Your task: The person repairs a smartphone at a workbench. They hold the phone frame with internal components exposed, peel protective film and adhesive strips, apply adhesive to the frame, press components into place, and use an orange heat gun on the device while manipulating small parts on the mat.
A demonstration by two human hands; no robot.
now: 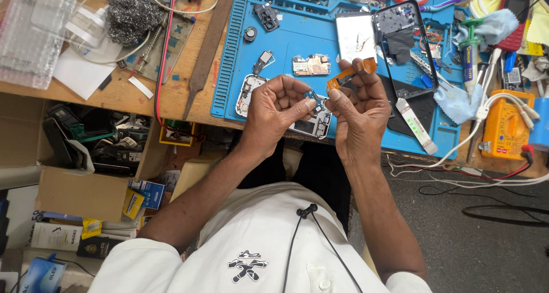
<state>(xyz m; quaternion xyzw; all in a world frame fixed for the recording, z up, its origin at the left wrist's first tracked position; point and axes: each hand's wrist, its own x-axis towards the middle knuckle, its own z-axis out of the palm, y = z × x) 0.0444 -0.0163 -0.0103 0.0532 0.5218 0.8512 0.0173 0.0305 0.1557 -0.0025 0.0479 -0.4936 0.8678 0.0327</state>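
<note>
While both hands hover over the near edge of the blue mat [286,35], I see them working together on one small part. My left hand [274,107] has its fingers curled in, thumb and forefinger pinched on a tiny blue-and-metal piece [311,95] at the middle of the gap between the hands. My right hand [357,107] has its fingers closed on an orange flat cable [350,75], which bends up from the thumb and ends just above the fingertips; whether the cable joins the tiny piece I cannot tell.

Taking the blue mat as the landmark: on it, directly under the hands, lies a silver phone frame [317,124], partly hidden by them. Farther back on the mat sits a small circuit board [311,65], and beyond that a black phone shell [403,38] lies open beside a pale rectangular plate [354,35]. A white strip [417,126] rests on the mat's near right part. Off the mat's right edge stands a yellow meter [503,127] with white leads. Off the mat's left edge, on the wooden table [120,92], lie a ball of steel wool [130,17] and a clear plastic tray [31,32]. Below the table's near edge, left of the mat, an open cardboard box [86,150] holds dark parts.
</note>
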